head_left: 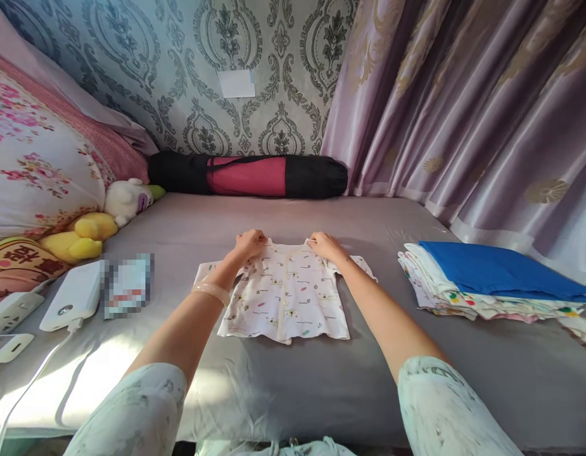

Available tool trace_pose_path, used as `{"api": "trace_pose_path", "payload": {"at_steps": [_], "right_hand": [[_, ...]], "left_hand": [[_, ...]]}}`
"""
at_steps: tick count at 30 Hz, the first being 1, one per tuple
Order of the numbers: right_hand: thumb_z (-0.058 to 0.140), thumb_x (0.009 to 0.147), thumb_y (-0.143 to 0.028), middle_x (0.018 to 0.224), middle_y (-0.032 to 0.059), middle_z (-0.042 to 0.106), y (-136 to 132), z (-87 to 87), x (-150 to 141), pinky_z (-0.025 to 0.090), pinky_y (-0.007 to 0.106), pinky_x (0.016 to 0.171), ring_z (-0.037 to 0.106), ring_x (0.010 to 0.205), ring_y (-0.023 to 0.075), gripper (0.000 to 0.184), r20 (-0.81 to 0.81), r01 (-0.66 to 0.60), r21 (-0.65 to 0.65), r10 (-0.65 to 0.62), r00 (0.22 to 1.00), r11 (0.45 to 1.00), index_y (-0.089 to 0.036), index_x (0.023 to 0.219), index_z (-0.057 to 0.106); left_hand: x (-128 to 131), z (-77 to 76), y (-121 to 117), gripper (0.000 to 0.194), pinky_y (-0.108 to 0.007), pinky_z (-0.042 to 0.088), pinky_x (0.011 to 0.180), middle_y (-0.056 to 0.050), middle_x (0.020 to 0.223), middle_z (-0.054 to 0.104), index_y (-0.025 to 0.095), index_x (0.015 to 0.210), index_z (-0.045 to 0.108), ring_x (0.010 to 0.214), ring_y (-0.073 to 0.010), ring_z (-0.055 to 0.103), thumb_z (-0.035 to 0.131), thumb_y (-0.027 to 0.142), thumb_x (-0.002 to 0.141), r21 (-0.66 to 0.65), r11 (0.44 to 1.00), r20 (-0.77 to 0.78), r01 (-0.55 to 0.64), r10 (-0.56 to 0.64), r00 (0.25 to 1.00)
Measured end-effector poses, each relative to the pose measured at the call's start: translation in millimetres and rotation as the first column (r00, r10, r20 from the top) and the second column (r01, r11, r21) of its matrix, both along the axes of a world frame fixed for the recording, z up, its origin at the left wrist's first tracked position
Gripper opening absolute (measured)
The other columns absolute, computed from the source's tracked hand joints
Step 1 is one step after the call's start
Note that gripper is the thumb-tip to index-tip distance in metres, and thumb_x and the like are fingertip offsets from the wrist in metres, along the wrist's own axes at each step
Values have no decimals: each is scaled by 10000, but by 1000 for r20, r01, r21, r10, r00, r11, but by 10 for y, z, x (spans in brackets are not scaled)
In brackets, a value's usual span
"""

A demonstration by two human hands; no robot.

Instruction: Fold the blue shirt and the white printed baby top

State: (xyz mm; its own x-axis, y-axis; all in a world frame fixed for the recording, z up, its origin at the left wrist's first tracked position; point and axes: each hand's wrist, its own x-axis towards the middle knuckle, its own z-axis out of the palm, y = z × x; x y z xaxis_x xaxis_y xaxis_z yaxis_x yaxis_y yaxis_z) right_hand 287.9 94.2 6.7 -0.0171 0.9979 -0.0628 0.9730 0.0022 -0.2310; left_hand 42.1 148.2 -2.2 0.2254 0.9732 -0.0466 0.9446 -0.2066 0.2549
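A small white printed baby shirt (pixel 286 297) lies spread flat on the grey sheet (pixel 293 386), its collar toward the wall and a buttoned front facing up. At the shirt's left shoulder, my left hand (pixel 251 244) pinches the fabric near the collar. My right hand (pixel 323 246) grips the opposite shoulder the same way. Both sleeves stick out to the sides, partly hidden behind my forearms. A pale bangle (pixel 211 291) circles my left wrist.
Folded clothes (pixel 445 297) topped by a blue cloth (pixel 502 272) are stacked at right. At left lie a white power bank (pixel 76 294) with a cable, a power strip (pixel 12 311) and plush toys (pixel 86 234). A black-and-red rolled bag (pixel 248 176) lies along the wall.
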Motion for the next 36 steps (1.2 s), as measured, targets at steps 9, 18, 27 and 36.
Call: {"api": "trace_pose_path", "payload": {"at_steps": [9, 18, 27, 36], "right_hand": [[324, 1028, -294, 1171, 119, 604, 137, -121, -49, 409, 281, 826, 563, 1076, 217, 277, 161, -49, 200, 17, 987, 979, -180, 1131, 554], [232, 1043, -280, 1164, 124, 564, 498, -162, -28, 401, 285, 796, 568, 1025, 216, 339, 313, -161, 226, 85, 946, 961, -183, 1167, 532], [215, 1046, -302, 1153, 139, 572, 843, -153, 76, 377, 293, 819, 562, 1031, 227, 375, 317, -246, 227, 167, 934, 942, -160, 1159, 543], [371, 1007, -268, 1185, 144, 579, 915, -184, 106, 370, 336, 895, 534, 1088, 249, 270, 230, -167, 227, 114, 967, 960, -146, 1166, 553]], "left_hand": [[-84, -102, 83, 371, -339, 433, 825, -125, 1017, 641, 185, 1072, 628, 969, -253, 587, 292, 320, 991, 338, 931, -78, 137, -117, 990], [-152, -163, 479, 432, -397, 379, 843, -144, 999, 592, 198, 1068, 618, 992, -283, 505, 225, 368, 1005, 472, 830, -204, 296, -224, 953], [-146, -123, 807, 439, -419, 371, 867, -162, 1027, 587, 190, 1089, 618, 1009, -292, 492, 215, 341, 1001, 454, 820, -233, 349, -269, 935], [-77, -181, 893, 350, -399, 389, 872, -153, 1071, 608, 169, 1142, 589, 1043, -289, 517, 325, 332, 981, 344, 894, -266, 286, -200, 943]]}}
